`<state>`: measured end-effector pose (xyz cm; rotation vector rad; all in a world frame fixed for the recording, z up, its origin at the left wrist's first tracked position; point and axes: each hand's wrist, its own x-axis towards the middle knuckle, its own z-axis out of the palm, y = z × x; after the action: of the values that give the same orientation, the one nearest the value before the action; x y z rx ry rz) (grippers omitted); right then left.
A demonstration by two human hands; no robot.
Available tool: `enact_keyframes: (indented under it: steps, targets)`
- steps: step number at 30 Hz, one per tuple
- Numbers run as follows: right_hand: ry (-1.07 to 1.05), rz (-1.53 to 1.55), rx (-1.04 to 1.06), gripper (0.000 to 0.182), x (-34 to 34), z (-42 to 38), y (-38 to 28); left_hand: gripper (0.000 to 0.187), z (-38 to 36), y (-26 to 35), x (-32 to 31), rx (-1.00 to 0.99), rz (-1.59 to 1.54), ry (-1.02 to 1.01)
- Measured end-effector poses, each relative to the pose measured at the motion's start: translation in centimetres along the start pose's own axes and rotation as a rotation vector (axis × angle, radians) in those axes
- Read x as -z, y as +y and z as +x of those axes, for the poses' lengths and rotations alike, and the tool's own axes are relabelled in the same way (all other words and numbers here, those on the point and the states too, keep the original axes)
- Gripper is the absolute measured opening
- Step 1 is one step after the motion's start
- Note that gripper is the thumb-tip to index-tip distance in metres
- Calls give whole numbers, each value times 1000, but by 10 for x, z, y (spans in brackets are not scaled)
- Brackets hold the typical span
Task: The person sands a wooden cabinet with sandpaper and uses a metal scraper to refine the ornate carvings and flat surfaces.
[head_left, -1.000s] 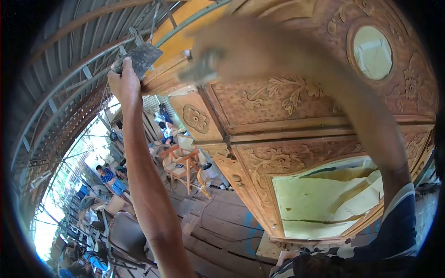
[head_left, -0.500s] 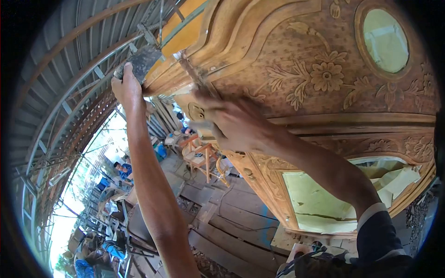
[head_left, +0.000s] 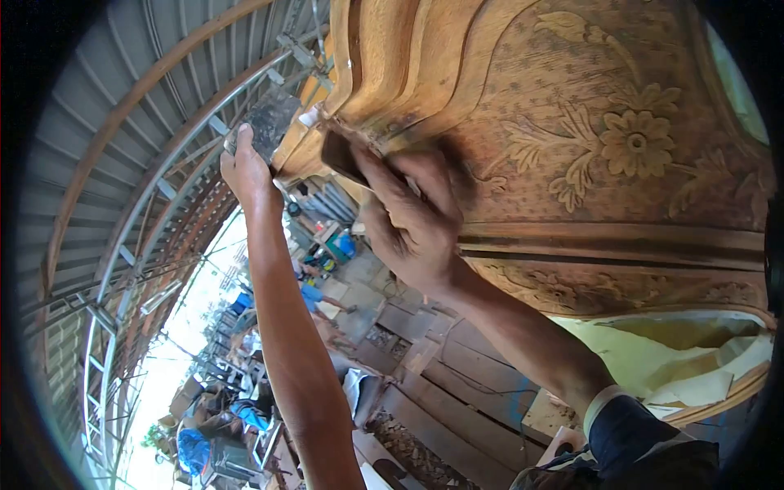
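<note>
1. Left hand [head_left: 251, 173]: fingers clamped on a dark flat plate [head_left: 275, 120], raised at left, presumably within easy reach of its partner.
2. Right hand [head_left: 416, 219]: fingers pinched on a dark flat blade [head_left: 340, 155] by the moulding [head_left: 400, 57]; grip apparently chosen for fine control, contact unclear.
3. Carved wooden panel [head_left: 539, 98]: right, beyond the right hand.

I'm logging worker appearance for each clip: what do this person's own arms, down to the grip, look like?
The bare left forearm and bare right forearm show no watch or cable. The left grip and right grip, human hands, are ungloved. A dark navy fabric sleeve with a pale cuff band shows on the right side; no left sleeve is in view.
</note>
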<state>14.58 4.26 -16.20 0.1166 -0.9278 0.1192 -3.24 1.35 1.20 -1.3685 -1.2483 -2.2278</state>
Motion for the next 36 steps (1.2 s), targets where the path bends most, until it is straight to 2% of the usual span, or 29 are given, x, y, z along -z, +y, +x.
enact_keyframes:
  steps: [5,7,8,13,15,17,19,21,23,24,25,27,29,31,32,34,36]
  targets:
    - [-31,-17,-63,58,-11,6,-2,39,1,1,3,-8,38,-87]
    - [-176,-44,-179,63,4,-1,-8,41,1,3,2,38,55,-67]
    - [-91,0,-142,63,1,2,-7,42,-1,3,0,37,58,-53]
    - [-54,-41,-106,59,-15,13,-11,44,7,-4,4,3,67,-76]
    - [-228,-90,-231,64,5,-3,-14,42,1,3,1,57,41,-76]
    - [-249,-56,-244,66,9,4,-17,41,1,3,-1,40,46,-71]
    - [-94,-51,-112,67,-5,21,-16,40,2,3,0,15,20,-63]
    - [-63,-55,-131,69,-17,14,-14,40,0,0,7,-240,418,-131]
    - [-129,-87,-235,70,-10,-2,-15,39,-5,6,-2,21,40,-70]
    - [-212,-96,-311,69,-5,-9,-17,39,-1,4,0,29,17,-82]
    - [-209,-98,-323,69,-4,-9,-19,39,-4,4,0,34,27,-87]
    - [-31,-102,-190,67,-6,1,-19,40,-4,7,-3,8,42,-73]
    - [-23,-93,-160,66,-24,19,-14,39,-1,5,3,-140,258,-123]
    - [36,-83,-154,66,-30,10,-9,40,2,6,2,-24,127,-85]
    - [30,-78,-143,66,-25,9,-10,32,-4,6,-1,15,1,-47]
    - [-17,-59,-246,67,-11,6,-13,32,-12,13,-4,42,-11,-67]
    - [1,-68,-185,66,-19,19,-12,30,-18,20,-12,22,46,-67]
